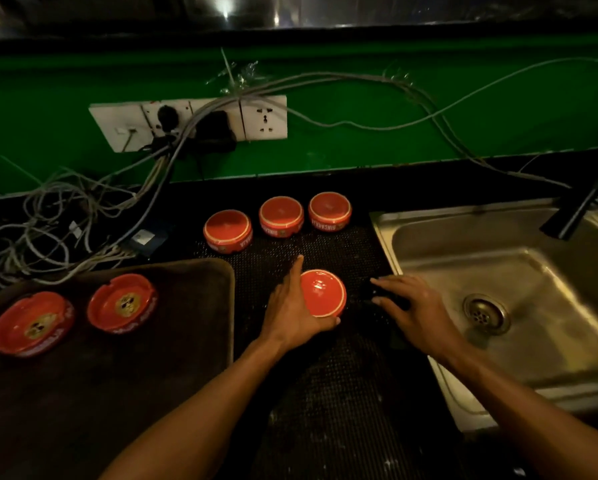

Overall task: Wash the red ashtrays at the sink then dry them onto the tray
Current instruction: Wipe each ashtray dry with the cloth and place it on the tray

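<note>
My left hand (292,311) wraps around the near left side of an upside-down red ashtray (323,292) on the black dotted mat (339,375). My right hand (417,310) lies just right of it, fingers spread over a dark object (377,294) that I cannot identify. Three more ashtrays stand upside down at the back of the mat: one at the left (227,230), one in the middle (281,216) and one at the right (329,210). Two ashtrays sit right side up on the dark tray (172,341): one at its far left (30,322), the other beside it (121,303).
A steel sink (533,271) with a drain (485,313) lies to the right, under a dark tap (578,209). A tangle of cables (58,223) and a white socket strip (190,121) hang on the green wall behind the counter.
</note>
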